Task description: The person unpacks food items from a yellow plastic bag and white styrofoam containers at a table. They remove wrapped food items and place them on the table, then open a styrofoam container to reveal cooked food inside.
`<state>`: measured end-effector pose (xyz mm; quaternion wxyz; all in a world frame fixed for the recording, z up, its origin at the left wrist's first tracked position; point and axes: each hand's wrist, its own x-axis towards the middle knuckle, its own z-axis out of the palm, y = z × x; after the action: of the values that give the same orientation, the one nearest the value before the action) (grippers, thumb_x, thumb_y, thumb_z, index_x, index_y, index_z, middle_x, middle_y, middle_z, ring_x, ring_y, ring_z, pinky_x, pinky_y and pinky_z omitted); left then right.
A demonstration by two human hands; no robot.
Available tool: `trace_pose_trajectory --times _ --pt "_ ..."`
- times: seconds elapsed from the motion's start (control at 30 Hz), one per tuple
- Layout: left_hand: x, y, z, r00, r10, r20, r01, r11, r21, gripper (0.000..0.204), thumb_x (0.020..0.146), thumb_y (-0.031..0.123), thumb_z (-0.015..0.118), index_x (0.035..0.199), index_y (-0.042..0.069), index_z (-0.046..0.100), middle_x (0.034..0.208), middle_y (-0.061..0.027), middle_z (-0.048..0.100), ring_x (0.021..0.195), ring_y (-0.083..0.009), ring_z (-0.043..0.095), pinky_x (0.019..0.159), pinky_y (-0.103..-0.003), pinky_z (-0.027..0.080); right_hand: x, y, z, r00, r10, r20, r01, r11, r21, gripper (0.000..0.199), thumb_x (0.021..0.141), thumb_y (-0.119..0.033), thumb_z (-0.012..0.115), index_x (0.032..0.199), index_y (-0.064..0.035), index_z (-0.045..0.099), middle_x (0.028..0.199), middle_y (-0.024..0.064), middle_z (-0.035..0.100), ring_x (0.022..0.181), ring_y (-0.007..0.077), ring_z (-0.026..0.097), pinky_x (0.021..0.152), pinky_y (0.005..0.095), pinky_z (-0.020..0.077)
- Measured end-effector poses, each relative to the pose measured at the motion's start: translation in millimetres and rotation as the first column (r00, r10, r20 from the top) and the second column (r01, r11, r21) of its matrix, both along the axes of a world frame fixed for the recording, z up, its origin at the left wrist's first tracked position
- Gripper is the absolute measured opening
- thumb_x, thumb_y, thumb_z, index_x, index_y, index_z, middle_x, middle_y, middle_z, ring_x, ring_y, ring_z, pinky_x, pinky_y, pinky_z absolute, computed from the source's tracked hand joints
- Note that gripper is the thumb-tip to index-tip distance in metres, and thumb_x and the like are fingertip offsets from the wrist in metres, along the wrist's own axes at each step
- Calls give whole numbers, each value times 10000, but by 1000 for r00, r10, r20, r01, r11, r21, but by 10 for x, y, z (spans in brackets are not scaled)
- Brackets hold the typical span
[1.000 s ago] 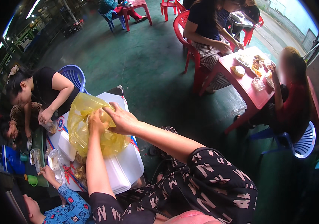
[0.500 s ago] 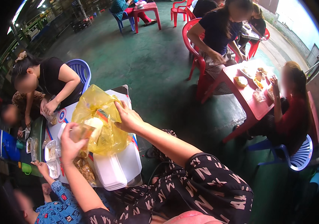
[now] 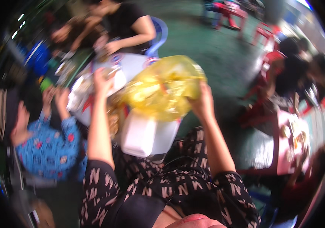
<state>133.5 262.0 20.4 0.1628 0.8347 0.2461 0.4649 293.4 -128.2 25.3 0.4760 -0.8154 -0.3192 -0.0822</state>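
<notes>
My right hand (image 3: 203, 103) grips the right side of a thin yellow plastic bag (image 3: 162, 89), which bulges over the white table (image 3: 135, 62). My left hand (image 3: 102, 81) is raised to the left of the bag, closed on a small clear packet (image 3: 111, 71); motion blur hides what is inside. Below the bag, close to my lap, lies a stack of white foam boxes (image 3: 139, 135). A clear bag of brown food (image 3: 113, 121) sits between that stack and my left forearm, partly covered.
On the left, a person in a blue patterned shirt (image 3: 52, 146) reaches toward the table. Across it sits a person in black (image 3: 128, 28) on a blue chair (image 3: 158, 36). White food containers (image 3: 79, 91) lie at the table's left. A red table (image 3: 280, 140) with food stands at right.
My view has swung left, so the table now lies more centrally. My left hand, with the packet, has moved away from the yellow bag. My right hand still holds the bag.
</notes>
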Motion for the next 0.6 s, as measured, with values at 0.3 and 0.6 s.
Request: trace_pose_trajectory --times 0.3,0.6 --pt "234 -389 -144 970 85 -226 -89 996 -9 623 526 133 830 1097 159 579 1169 -129 443 1075 -314 518 911 -373 457 0 -14 158 980 118 -161 -114 993 33 808 660 79 527 1415 -97 299 1220 191 469 1129 335 492 947 366 416" --pt "676 -414 -264 842 -67 -535 -12 990 -144 568 693 332 741 1211 203 547 1298 -186 384 1184 -362 455 982 -424 399 -91 72 290 983 166 79 -164 986 -37 804 713 -36 655 1420 -148 289 1266 192 446 1154 352 473 945 404 418"
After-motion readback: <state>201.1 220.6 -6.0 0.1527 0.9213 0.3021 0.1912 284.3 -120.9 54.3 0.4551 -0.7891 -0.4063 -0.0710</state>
